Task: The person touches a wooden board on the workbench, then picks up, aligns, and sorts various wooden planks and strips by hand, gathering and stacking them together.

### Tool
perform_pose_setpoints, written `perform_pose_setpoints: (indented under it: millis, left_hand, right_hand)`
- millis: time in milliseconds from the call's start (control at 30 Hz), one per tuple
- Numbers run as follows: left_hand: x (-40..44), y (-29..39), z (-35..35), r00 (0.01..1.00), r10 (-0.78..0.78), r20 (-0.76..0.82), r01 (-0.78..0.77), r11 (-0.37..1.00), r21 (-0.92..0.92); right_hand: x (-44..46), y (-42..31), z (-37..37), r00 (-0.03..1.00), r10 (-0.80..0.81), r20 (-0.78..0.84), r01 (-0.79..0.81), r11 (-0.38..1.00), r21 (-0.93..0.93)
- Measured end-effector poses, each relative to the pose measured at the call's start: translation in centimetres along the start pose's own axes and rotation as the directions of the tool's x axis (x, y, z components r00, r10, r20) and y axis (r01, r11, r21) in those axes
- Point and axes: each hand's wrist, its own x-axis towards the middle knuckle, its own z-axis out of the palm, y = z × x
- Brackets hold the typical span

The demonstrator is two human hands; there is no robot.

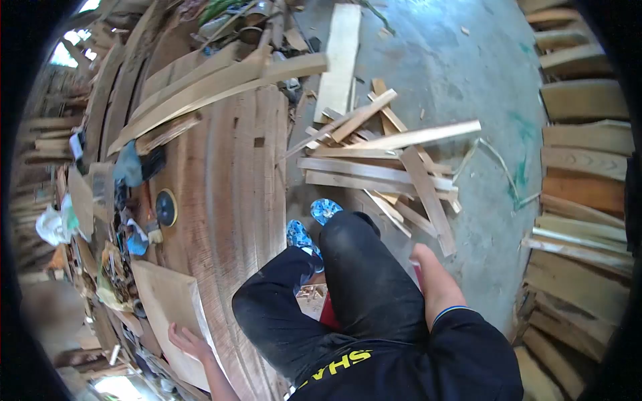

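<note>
My left hand lies with its fingers apart on a thick, pale wooden board. This board rests on a wide, brown plank surface to my left. My right arm reaches down beside my thigh, close to a narrow red edge. The fingers of my right hand are hidden, so I cannot see what they touch. Between my legs shows another red piece, perhaps part of a seat. A round black disc with a pale rim sits on the plank surface, beyond the board.
Loose wood strips lie piled on the concrete floor before my feet, with a long pale plank behind. Curved boards lie across the far end of the plank surface. Stacked boards line the right side. Cloths and bags clutter the left.
</note>
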Motion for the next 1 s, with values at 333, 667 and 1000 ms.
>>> perform_pose_setpoints:
  millis: [333, 667, 1000]
  left_hand:
    - [0.2, -0.8, 0.5, 0.995, -0.102, 0.019, 0.102, 0.995, -0.011]
    - [-0.3, -3.1, -0.3, 0.995, -0.1, 0.024, 0.099, 0.994, 0.045]
    - [-0.9, 1.6, 0.4, 1.0, -0.02, -0.016, 0.023, 0.971, 0.238]
  right_hand:
    - [8.7, -5.3, -13.6, 0.813, 0.179, -0.554, 0.067, 0.917, 0.394]
    - [18.0, -6.4, -21.9, 0.775, 0.292, -0.561, -0.057, 0.916, 0.398]
    - [11.3, -13.4, -11.9, 0.812, -0.256, -0.525, 0.251, 0.964, -0.083]
